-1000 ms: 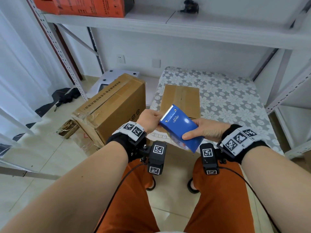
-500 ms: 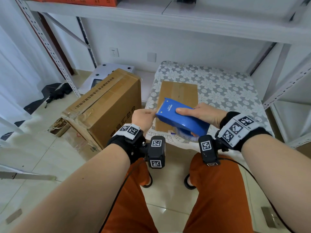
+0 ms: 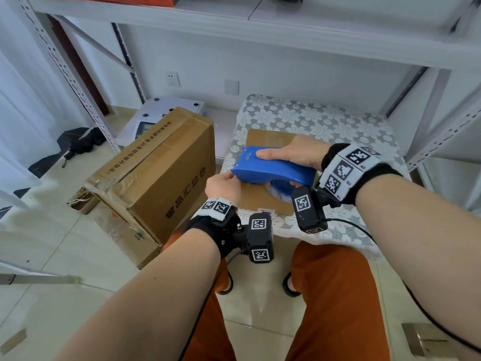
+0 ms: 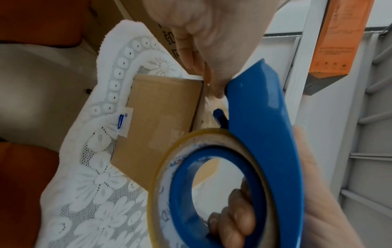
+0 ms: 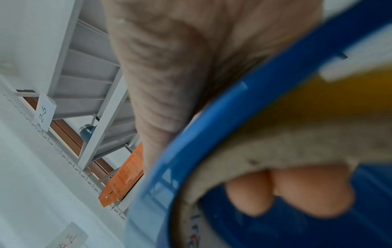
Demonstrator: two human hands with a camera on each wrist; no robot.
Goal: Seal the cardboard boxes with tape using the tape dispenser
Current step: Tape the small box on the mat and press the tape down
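at nine o'clock our left hand (image 3: 223, 184) pinches the tape end at the nose of the tape dispenser (image 3: 273, 168). our right hand (image 3: 294, 153) wraps its light, stiff body over the small box (image 4: 157, 120). tape looks clingy; we hold its edge.

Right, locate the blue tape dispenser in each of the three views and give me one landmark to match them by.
Head: the blue tape dispenser sits centre, above the small box, gripped by the right hand.
Left wrist: it fills the right half, roll at the bottom.
Right wrist: only its curved blue rim shows, lower right.
Shared landmark: the orange box on the shelf, seen in all three.
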